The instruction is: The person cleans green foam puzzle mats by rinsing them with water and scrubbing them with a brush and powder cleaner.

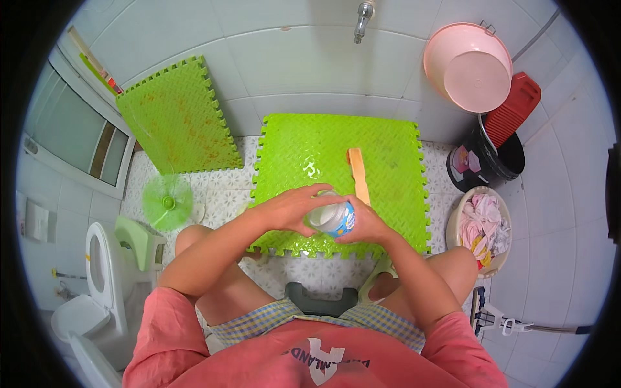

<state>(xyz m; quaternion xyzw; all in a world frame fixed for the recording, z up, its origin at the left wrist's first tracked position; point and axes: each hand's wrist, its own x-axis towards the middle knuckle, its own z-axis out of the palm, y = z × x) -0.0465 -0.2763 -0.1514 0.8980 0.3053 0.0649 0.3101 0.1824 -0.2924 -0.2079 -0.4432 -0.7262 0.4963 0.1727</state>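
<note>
A clear jar (329,219) with a blue label and some white contents is held above the near part of a wet green interlocking foam mat (301,160). My right hand (364,222) grips the jar from its right side. Around the jar's left side curves my left hand (302,209), thumb and fingers spread; whether it touches the jar I cannot tell. A scrubbing brush with an orange-tan handle (359,174) lies on the mat just beyond my right hand, its near end partly hidden by that hand.
A second green mat (179,121) leans on the wall, stained, above a green round fan-like object (168,202). At right are a pink basin (436,63), a black bucket (465,167) with a red washboard (516,104), and a laundry basket (453,228). A toilet (121,296) stands left; a tap (363,22) is ahead.
</note>
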